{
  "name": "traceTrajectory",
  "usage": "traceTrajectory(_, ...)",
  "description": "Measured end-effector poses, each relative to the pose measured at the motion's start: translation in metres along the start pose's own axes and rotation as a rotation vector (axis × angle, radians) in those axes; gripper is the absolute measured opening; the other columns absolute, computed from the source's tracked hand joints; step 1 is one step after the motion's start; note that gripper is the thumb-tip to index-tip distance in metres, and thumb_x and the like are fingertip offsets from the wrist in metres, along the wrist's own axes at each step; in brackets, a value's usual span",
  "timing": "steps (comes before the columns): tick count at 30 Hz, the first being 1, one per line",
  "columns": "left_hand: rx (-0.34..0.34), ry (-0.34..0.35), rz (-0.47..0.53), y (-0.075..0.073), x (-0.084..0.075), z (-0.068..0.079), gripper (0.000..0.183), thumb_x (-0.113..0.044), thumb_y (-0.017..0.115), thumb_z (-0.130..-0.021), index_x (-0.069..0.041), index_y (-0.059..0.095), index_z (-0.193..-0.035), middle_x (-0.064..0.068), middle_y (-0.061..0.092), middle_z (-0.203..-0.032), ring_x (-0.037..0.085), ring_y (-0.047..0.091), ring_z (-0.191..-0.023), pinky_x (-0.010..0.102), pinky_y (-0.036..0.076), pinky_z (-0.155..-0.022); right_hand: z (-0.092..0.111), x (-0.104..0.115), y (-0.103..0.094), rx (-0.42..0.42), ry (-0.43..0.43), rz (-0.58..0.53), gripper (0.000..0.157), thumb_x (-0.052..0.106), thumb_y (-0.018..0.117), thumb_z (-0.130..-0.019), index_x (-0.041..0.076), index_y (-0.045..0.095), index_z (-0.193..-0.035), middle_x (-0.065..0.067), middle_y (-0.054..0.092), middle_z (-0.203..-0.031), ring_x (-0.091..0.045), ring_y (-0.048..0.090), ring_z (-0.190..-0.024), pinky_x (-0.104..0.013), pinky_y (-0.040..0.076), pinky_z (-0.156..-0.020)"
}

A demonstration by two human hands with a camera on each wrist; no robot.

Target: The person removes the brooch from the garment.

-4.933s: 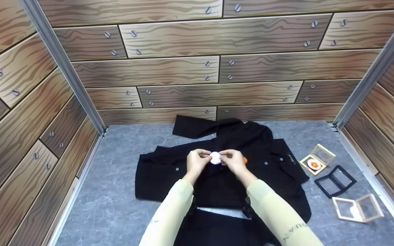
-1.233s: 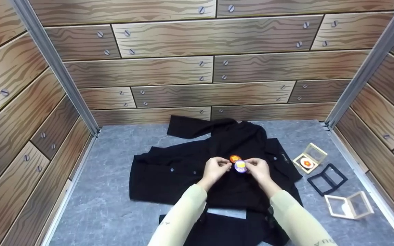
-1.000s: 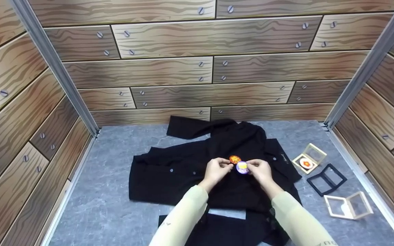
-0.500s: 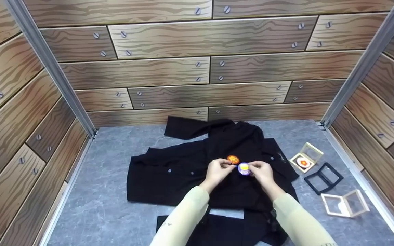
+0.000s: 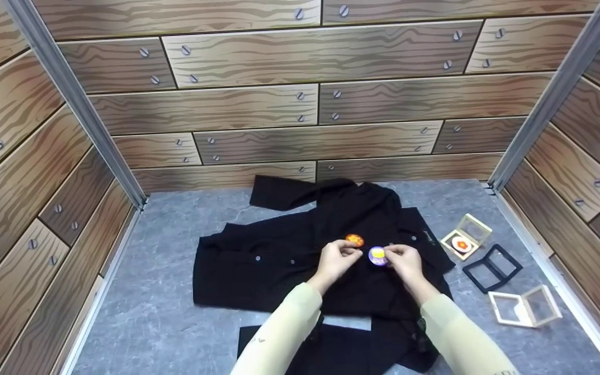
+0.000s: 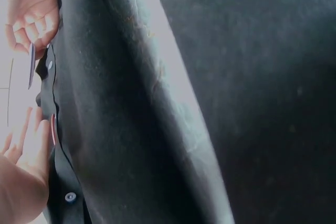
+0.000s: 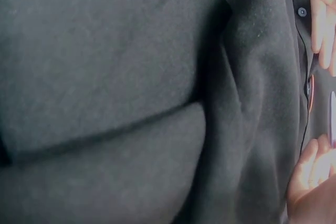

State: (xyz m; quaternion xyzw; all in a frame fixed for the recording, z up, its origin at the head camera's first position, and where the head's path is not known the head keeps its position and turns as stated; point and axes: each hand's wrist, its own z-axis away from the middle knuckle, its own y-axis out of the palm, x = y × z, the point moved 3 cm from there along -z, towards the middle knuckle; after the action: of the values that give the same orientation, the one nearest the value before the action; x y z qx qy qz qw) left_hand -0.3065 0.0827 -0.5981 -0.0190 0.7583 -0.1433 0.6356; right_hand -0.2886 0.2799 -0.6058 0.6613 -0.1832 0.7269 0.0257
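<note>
My right hand (image 5: 405, 263) pinches a round purple-and-yellow badge (image 5: 377, 255) by its right edge, just over the black shirt (image 5: 258, 281). In the left wrist view that badge (image 6: 31, 66) is seen edge-on below the right hand's fingers. My left hand (image 5: 335, 261) is to the left of it, with nothing visible between its fingers; in the left wrist view this hand (image 6: 23, 174) has its fingers extended. A round orange badge (image 5: 354, 240) is on the shirt's button placket, just beyond the left fingertips. The right wrist view catches only its thin red edge (image 7: 312, 93).
To the right of the shirt are three opened hinged cases: a yellow one (image 5: 460, 244) with a red-and-white round piece inside, a black one (image 5: 492, 268) and a pale one (image 5: 505, 307). Wood-patterned walls (image 5: 248, 104) enclose the grey surface (image 5: 149, 281).
Earlier both hands held the badge with its white side up. Now its purple face shows, the right hand alone holds it, and it has moved right, away from the left hand and orange badge.
</note>
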Motion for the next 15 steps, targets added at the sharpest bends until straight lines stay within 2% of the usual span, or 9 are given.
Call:
traceTrajectory(9,0.027,0.005,0.020,0.010,0.001,0.001,0.034,-0.001,0.079,-0.087,0.014,0.072,-0.118,0.023,0.081,-0.097,0.035,0.081,-0.091,0.020,0.062,-0.079,-0.001,-0.005,-0.011,-0.018,0.012,0.005,0.023,-0.003,0.065,-0.091,-0.021,0.070,-0.105,0.008,0.069,-0.068,0.001,0.059,-0.056,-0.015,0.052,-0.056)
traceTrajectory(15,0.040,-0.018,-0.001,0.014,0.003,0.003,0.036,-0.004,0.081,-0.089,0.012,0.073,-0.120,0.020,0.082,-0.101,0.028,0.081,-0.093,0.019,0.061,-0.082,0.000,-0.009,-0.020,-0.027,0.029,0.015,0.027,-0.002,0.064,-0.093,-0.023,0.069,-0.109,0.007,0.070,-0.069,0.001,0.059,-0.057,-0.015,0.052,-0.057)
